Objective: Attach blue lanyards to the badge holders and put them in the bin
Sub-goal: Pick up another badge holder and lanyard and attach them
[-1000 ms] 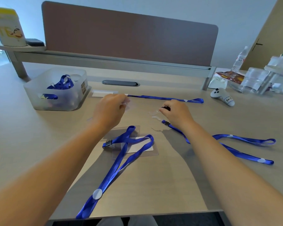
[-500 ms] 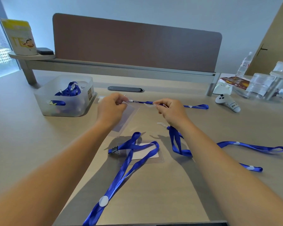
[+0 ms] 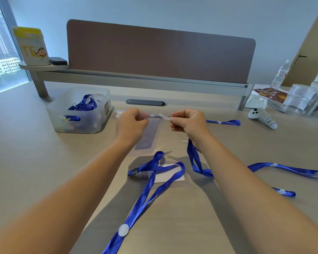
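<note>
My left hand (image 3: 130, 123) pinches the top edge of a clear badge holder (image 3: 149, 138), which hangs down above the table. My right hand (image 3: 188, 121) pinches the clear plastic strap (image 3: 163, 116) at the end of a blue lanyard (image 3: 195, 158), holding it at the holder's top edge. That lanyard trails down and off to the right across the table. A second badge holder (image 3: 170, 176) with a white card lies flat near me under another blue lanyard (image 3: 145, 189). The translucent bin (image 3: 77, 110) at the left holds blue lanyards.
A third blue lanyard (image 3: 224, 122) lies behind my right hand. A white controller (image 3: 262, 117), plastic packets (image 3: 301, 99) and a water bottle (image 3: 281, 74) are at the right. A brown divider panel (image 3: 160, 50) stands at the back, a yellow canister (image 3: 32, 45) on its left shelf.
Both hands lifted from the table and came together. The left raised the clear badge holder; the right brought the lanyard's end up to its top edge, dragging the lanyard left.
</note>
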The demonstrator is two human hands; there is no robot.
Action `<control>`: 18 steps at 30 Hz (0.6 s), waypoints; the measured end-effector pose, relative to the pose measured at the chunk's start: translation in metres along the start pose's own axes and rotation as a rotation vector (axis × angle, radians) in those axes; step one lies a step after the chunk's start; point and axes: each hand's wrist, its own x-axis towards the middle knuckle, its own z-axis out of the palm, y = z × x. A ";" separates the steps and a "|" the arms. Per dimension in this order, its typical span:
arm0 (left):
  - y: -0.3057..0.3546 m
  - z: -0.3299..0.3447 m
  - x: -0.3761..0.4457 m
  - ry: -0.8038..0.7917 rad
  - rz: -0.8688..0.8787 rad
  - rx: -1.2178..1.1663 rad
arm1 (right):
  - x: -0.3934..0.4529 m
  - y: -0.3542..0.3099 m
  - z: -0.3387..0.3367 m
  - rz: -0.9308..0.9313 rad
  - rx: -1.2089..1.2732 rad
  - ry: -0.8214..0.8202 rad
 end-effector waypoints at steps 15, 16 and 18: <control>0.002 0.003 -0.009 -0.019 0.170 0.158 | -0.001 -0.005 0.011 -0.057 -0.024 0.030; 0.003 0.003 -0.010 -0.022 0.181 0.162 | -0.001 -0.005 0.011 -0.056 -0.008 0.029; 0.003 0.004 -0.009 -0.030 0.191 0.146 | -0.002 -0.007 0.012 -0.022 0.110 0.017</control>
